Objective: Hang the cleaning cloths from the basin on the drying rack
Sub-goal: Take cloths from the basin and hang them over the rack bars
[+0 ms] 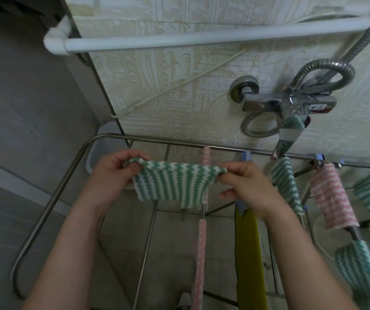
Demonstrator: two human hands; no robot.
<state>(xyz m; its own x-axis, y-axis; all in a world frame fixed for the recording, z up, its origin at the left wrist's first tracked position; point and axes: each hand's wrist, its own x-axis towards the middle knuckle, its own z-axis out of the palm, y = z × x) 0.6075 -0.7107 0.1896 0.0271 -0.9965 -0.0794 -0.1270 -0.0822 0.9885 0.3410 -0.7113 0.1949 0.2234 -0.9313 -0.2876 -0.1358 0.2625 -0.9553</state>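
While pinched by 2 hands (179,177), green cloth (170,182) above rack rods (150,220)

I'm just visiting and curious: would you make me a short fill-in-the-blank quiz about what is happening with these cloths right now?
1. Both hands, left hand and right hand, stretch out a white cloth striped in ____.
2. The held cloth is above the metal drying ____.
3. The plain cloth hanging below the right hand is coloured ____.
4. On the wall, the shiny tap has a flexible metal ____ looped above it.

Missing words: green; rack; yellow; hose
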